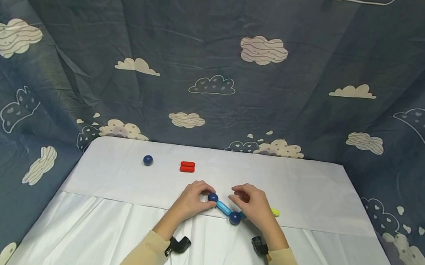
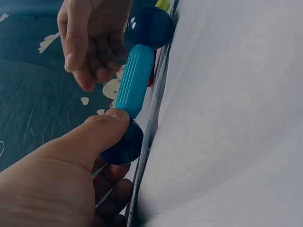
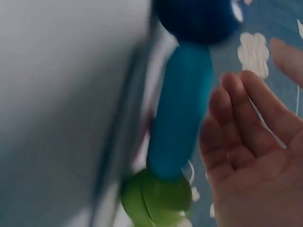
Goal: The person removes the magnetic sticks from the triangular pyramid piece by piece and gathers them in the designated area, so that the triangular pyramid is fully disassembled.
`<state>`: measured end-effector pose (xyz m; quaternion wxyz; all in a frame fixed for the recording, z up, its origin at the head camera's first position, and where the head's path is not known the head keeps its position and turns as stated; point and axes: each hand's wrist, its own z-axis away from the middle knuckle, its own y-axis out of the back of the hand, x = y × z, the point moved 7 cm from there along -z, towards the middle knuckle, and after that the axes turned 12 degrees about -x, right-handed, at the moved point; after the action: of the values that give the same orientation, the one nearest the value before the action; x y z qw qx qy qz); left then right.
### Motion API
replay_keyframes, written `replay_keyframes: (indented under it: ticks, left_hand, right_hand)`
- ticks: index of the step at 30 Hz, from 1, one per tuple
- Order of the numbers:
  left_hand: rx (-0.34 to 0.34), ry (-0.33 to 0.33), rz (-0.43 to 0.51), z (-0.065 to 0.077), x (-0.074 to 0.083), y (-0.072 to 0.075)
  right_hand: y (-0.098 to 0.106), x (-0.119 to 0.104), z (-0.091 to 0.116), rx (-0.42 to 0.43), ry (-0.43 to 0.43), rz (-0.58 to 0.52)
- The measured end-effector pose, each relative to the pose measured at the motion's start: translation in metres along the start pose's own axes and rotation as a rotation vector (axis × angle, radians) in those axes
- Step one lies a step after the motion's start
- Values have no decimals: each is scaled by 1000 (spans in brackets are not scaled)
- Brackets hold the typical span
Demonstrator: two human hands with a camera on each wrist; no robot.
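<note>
A dark blue ball (image 1: 213, 197) is pinched by my left hand (image 1: 190, 199), its thumb lying where the ball meets a ridged light blue rod (image 2: 135, 81). The rod runs to a second dark blue ball (image 1: 235, 218). In the right wrist view, another blue rod (image 3: 181, 111) links a dark blue ball (image 3: 199, 19) to a green ball (image 3: 156, 196). My right hand (image 1: 253, 203) hovers beside this part with loosely bent fingers and nothing in its grasp. It hides much of the second rod in the head view, where a yellow-green piece (image 1: 275, 212) shows behind it.
Toward the back of the white-covered table (image 1: 114, 178) lie a loose dark blue ball (image 1: 148, 160) and two red rods (image 1: 187, 167) side by side. A dark cloud-patterned cloth (image 1: 207, 106) hangs behind the table and along its sides.
</note>
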<state>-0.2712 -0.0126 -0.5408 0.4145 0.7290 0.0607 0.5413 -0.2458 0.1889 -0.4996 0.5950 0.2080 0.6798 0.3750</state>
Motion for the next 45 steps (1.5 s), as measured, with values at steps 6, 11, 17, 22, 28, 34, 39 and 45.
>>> replay_keyframes:
  ticks: [6,11,17,22,28,34,39,45]
  left_hand:
    - [12,-14,12,0,2,1]
    - [16,-13,9,1,2,1]
    - [12,-10,19,2,1,1]
    - [4,-6,22,1,0,1]
    - [-23,18,48,1,-3,0]
    - [-33,29,156,2,-6,1]
    - [-26,44,226,3,-8,1]
    - [49,73,265,4,-8,11]
  right_hand:
    - [-23,-4,0,-128,-12,4]
    - [-29,-2,-1,-147,-38,7]
    - [-35,-3,-4,-185,-24,44]
    - [-35,-4,-4,-192,-14,70]
    - [-34,-6,-3,-191,-16,65]
    - [-33,-5,-3,-175,-36,89]
    - [-32,-4,-2,-162,-48,106]
    - [-32,-4,-3,-165,-54,108]
